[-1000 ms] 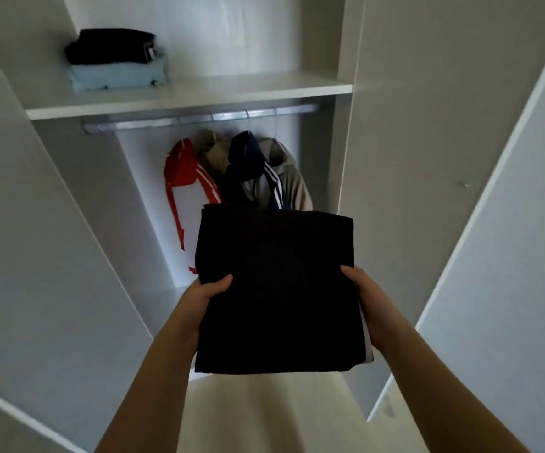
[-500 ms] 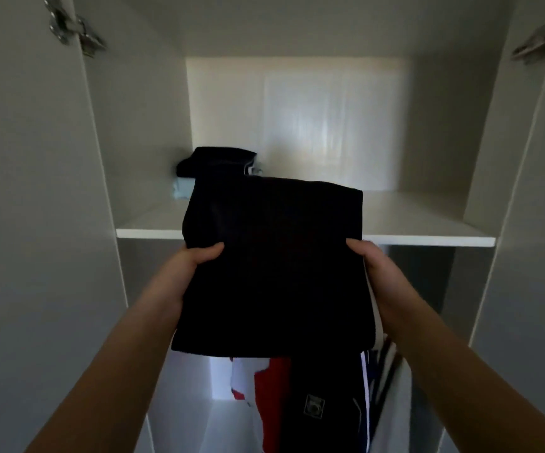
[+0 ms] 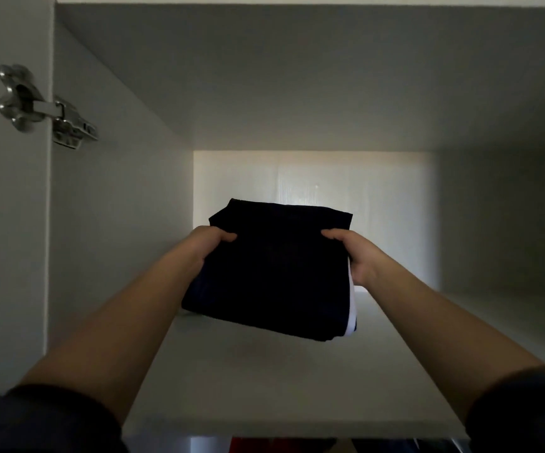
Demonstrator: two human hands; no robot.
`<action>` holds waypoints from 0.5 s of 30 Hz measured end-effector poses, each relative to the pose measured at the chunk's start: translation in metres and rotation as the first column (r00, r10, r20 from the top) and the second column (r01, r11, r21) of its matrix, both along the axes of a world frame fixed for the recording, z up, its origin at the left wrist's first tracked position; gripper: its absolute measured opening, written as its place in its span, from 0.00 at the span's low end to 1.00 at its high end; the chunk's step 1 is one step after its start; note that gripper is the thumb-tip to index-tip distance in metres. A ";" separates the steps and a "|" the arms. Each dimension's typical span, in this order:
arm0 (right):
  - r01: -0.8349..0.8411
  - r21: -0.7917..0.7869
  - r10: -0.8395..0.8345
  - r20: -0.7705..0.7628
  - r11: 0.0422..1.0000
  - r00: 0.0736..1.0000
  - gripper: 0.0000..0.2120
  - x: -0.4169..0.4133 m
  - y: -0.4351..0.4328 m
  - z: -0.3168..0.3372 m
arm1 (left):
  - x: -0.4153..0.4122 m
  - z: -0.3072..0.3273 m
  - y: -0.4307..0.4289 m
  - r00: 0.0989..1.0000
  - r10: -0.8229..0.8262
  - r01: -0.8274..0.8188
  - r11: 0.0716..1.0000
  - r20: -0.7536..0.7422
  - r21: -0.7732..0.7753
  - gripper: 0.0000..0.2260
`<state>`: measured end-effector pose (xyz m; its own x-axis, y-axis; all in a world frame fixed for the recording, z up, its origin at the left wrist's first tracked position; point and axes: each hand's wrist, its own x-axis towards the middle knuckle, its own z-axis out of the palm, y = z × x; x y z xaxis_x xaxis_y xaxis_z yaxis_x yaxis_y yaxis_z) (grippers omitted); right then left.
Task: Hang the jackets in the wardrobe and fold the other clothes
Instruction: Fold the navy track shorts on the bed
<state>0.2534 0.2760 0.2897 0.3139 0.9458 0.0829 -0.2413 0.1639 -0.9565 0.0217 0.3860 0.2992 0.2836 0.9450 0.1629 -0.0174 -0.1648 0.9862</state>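
Two grips: my left hand curls round the left edge of a folded dark fabric garment, my right hand round its white-trimmed right edge, thumbs on top. The garment is inside the wardrobe's upper compartment, over the pale flat shelf; I cannot tell whether they touch. A shiny metal hinge sits on the left wall.

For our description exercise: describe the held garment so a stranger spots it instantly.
Look into the wardrobe's top compartment, above the pale shelf. The left hand and right hand grip a folded black garment there. A white strip down its right edge marks it out.
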 end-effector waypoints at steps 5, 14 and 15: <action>0.008 0.002 -0.008 0.038 1.000 0.999 0.14 0.005 0.108 0.026 | 0.012 0.033 0.111 0.991 0.124 -0.115 0.983 -0.052 0.140 0.12; 0.077 -0.268 0.000 0.277 0.960 0.961 0.15 -0.006 0.259 0.001 | 0.026 0.016 0.245 0.633 0.548 -0.356 0.834 -0.547 0.422 0.32; 0.075 -0.316 0.019 0.285 0.946 0.958 0.14 -0.008 0.261 -0.011 | 0.028 -0.002 0.248 0.511 0.544 -0.300 0.839 -0.666 0.455 0.31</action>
